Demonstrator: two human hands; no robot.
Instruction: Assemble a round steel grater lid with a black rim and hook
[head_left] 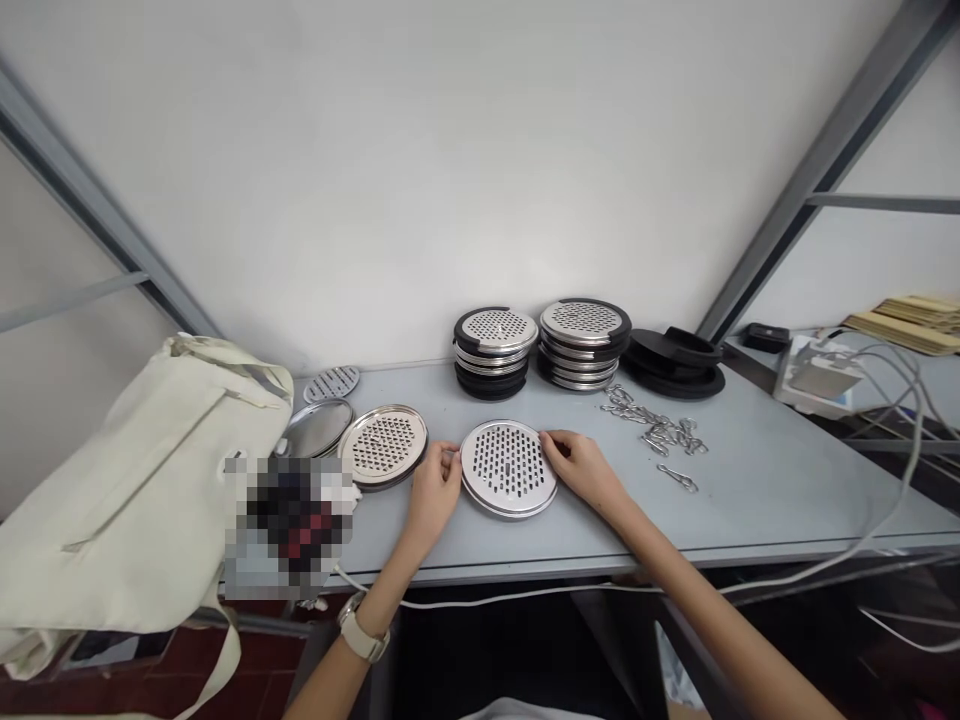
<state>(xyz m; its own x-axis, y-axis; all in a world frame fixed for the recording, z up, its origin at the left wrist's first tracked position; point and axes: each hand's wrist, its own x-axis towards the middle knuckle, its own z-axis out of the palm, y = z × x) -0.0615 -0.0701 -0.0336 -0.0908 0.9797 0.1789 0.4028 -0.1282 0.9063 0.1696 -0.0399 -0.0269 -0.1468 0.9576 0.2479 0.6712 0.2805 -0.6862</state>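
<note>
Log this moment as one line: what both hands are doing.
left hand: touching perforated disc left edge | right hand: touching its right edge | disc: flat on table | beside: second perforated disc
</note>
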